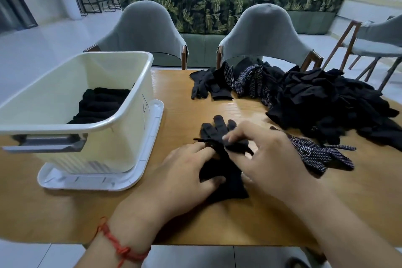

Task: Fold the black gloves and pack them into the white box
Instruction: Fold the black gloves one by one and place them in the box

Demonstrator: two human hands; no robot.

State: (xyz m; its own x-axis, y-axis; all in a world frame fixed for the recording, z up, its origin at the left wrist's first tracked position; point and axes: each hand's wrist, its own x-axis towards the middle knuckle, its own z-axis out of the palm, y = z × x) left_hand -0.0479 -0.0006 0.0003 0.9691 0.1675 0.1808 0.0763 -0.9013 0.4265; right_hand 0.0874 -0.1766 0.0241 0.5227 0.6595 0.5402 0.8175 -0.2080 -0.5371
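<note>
Landmark: white box [130, 102], standing on its lid [150, 172] at the table's [195, 220] left.
Glove in work [224, 172]: flat on the table, just right of the box, nearer the person.
Left hand [185, 172]: pressed on the cuff half, thumb on the fabric; probably pins it for folding.
Right hand [263, 154]: fingertips pinching the glove's finger end, apparently aligning it.
Long axis: cuff toward the person, fingers pointing away.
Packed gloves [100, 104]: stacked inside the box.
Unfolded pile [330, 102]: well right of the box, within reach.
Dotted glove [315, 154]: beside the right hand.
</note>
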